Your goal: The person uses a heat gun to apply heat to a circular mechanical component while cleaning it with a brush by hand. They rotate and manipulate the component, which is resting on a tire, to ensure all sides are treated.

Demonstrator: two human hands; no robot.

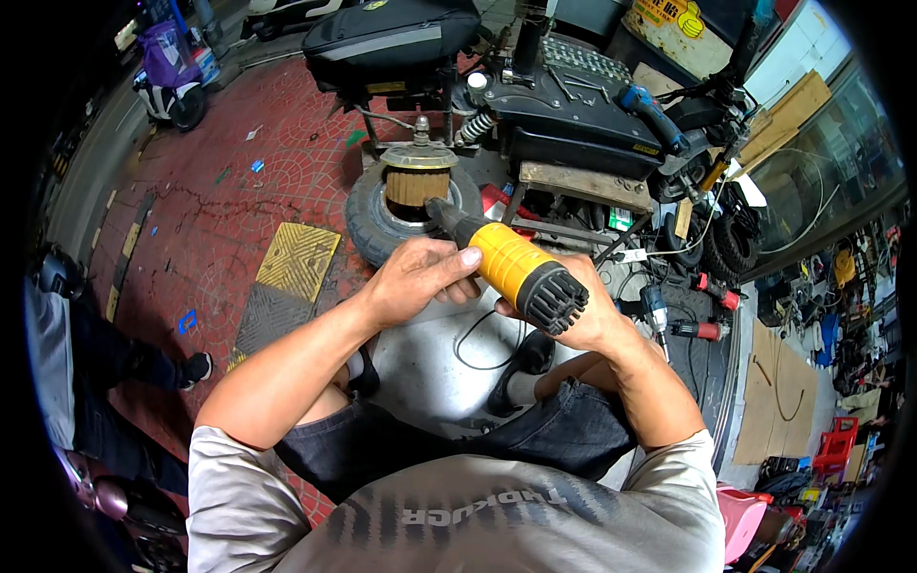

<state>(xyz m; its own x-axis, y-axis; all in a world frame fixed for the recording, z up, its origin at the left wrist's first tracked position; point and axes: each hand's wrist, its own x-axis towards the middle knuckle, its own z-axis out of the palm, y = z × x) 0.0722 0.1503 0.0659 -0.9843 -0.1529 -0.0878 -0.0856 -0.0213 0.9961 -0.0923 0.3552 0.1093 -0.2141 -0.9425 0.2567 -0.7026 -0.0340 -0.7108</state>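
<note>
A yellow and black power tool, by its shape a heat gun (pixel 516 260), points away from me with its dark nozzle toward an opened wheel (pixel 361 218). My right hand (pixel 578 306) is closed around its lower part, mostly hidden beneath the body. On the other side, my left hand (pixel 415 277) has its fingers curled and its thumb against the tool's front. The nozzle end is close to a brown ribbed motor core (pixel 417 188), which stands up out of the tyre. A worn metal disc with an axle (pixel 418 156) tops the core.
Beyond the wheel stands a scooter with a black seat (pixel 392 43). A black case with wrenches (pixel 573 105) rests on a wooden stool (pixel 585 183), with a blue power tool (pixel 654 116) on it. More power tools (pixel 697 329) lie right. At left stands a person (pixel 124 382).
</note>
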